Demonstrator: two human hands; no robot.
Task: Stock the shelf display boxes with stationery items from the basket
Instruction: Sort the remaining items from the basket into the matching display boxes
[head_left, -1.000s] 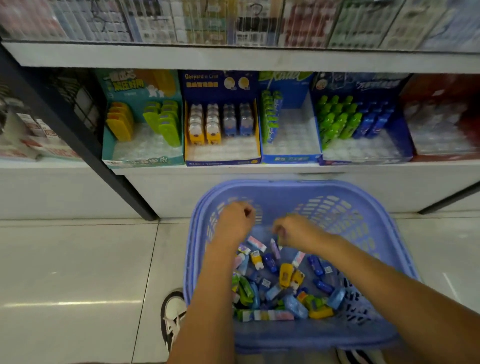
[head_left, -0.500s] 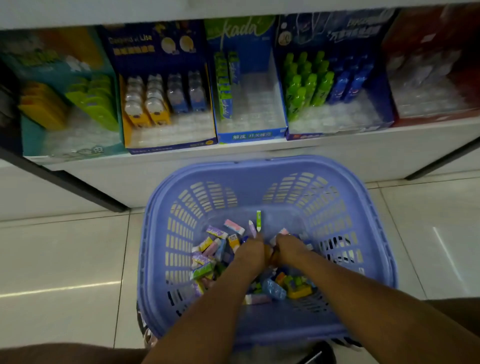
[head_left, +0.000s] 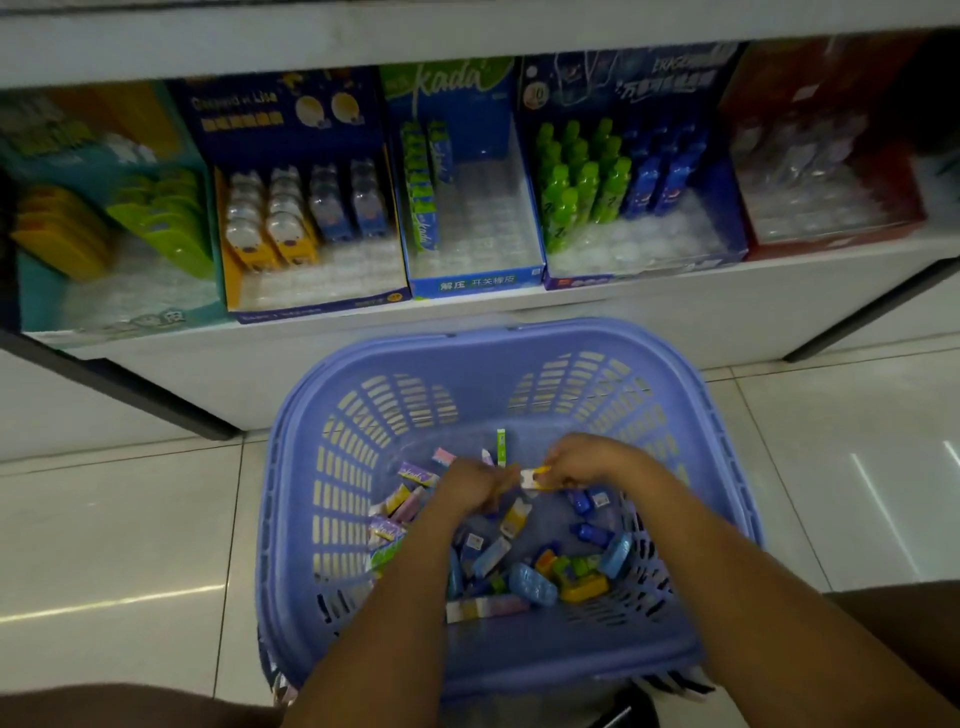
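- A small white-and-yellow item (head_left: 535, 477) is held above the loose stationery (head_left: 524, 582) in the basket (head_left: 519, 335).
- The basket sits on pale tiles (head_left: 130, 519), near a shelf (head_left: 649, 306) of part-filled boxes (head_left: 475, 283).
- The left hand (head_left: 470, 486) and right hand (head_left: 584, 462), fingers curled, each pinch an end of the item.

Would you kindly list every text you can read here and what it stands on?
"kada": blue box header and its green packs.
"解压 开关橡皮": that box's front.
"Gaspard et Lise", blurred: navy box.
"ERASE", cut off: bottle box.
Other labels and those in the basket: too blurred.
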